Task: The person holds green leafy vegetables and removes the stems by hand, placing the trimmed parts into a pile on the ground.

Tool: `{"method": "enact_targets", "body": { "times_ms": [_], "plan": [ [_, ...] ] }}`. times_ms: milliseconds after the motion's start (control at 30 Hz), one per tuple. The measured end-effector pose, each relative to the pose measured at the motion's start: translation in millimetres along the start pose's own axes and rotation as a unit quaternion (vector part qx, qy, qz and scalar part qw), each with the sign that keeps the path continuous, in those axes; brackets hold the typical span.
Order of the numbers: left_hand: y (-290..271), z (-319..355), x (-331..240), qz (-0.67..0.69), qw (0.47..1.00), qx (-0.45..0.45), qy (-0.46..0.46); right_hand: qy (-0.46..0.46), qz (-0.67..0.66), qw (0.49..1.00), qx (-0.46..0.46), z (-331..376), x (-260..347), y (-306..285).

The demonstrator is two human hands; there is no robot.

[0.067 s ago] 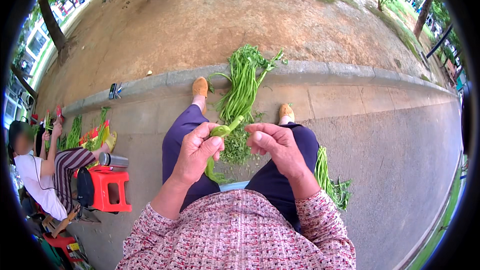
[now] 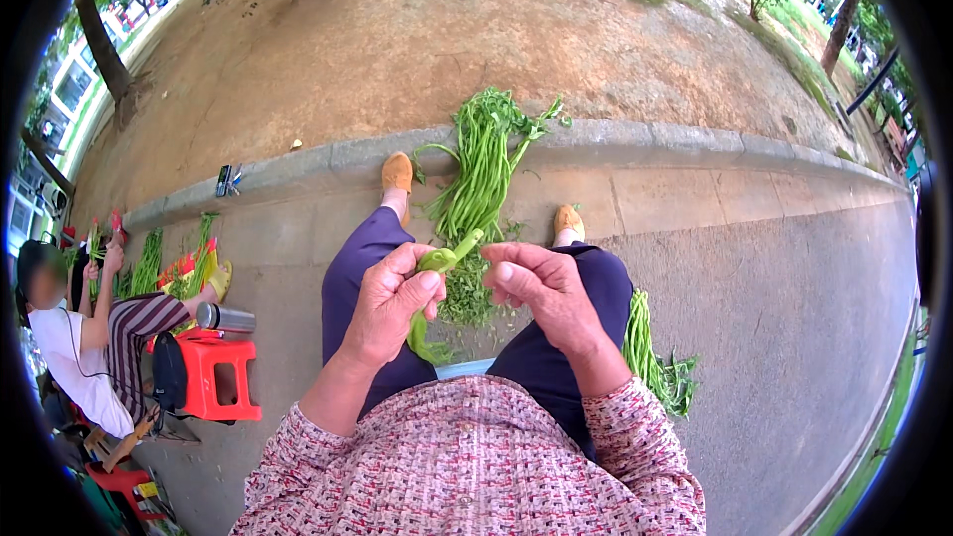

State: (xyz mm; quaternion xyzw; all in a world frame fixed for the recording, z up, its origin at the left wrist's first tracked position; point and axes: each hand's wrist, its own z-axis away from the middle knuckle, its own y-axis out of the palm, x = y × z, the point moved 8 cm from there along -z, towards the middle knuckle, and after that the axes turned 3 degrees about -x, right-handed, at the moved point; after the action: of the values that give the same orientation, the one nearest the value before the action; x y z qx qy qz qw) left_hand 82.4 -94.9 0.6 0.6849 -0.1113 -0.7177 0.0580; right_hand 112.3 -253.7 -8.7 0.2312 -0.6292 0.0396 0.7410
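Green stalk point(image 2: 463, 250) gripped in the left hand point(image 2: 397, 293), fingers wrapped round it, thumb pressed on the near side. Pale end poking up and out toward the right hand point(image 2: 544, 288), with more green hanging below the left fist, by the inside of the left thigh. Right hand about half curled, thumb close to the index finger, just beside the stalk's end with a small gap between. Can't tell about anything pinched in those fingertips, honestly too small to make out.

Straight ahead, between the feet, a big heap of long stems point(image 2: 481, 174) on the paving, leafy ends up against the kerb point(image 2: 685, 144). Closer in, a pile of loose leafy bits point(image 2: 465, 303) right below the hands. Off past the right knee, another bunch of stems point(image 2: 640, 333), leafy end toward the body.

Outfit, for the curious: orange shoes point(image 2: 397, 174), dark purple trousers point(image 2: 347, 273), pink-and-white patterned top point(image 2: 467, 457).

Over on the left, another person point(image 2: 65, 357) in a white top and striped trousers, hands raised around some thin greens. Near that spot, a red plastic stool point(image 2: 223, 367) with a metal flask point(image 2: 226, 318) on top and a black bag point(image 2: 169, 372) alongside.
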Motion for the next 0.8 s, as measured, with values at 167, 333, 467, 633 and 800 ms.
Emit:
{"method": "enact_targets", "body": {
  "times_ms": [167,333,467,633,800],
  "plan": [
    [2.3,5.8,4.6,0.000,1.000,-0.014,-0.023,-0.065,-0.056,0.996,0.005,-6.4,7.5,26.7],
    [-2.5,12.4,7.1,0.016,0.999,-0.045,-0.022,-0.068,-0.026,0.997,-0.002,-8.6,-1.8,28.0],
    [-8.2,17.7,13.0,0.060,0.994,-0.076,-0.054,-0.064,-0.036,0.997,0.020,-6.2,-3.5,32.3],
    [-4.6,22.0,18.3,0.040,0.994,-0.051,-0.089,-0.081,-0.003,0.997,0.019,-4.8,-3.7,35.1],
    [12.2,26.4,18.1,0.012,0.995,0.006,-0.100,-0.125,0.108,0.985,0.048,-3.0,8.7,39.1]
  ]
}}
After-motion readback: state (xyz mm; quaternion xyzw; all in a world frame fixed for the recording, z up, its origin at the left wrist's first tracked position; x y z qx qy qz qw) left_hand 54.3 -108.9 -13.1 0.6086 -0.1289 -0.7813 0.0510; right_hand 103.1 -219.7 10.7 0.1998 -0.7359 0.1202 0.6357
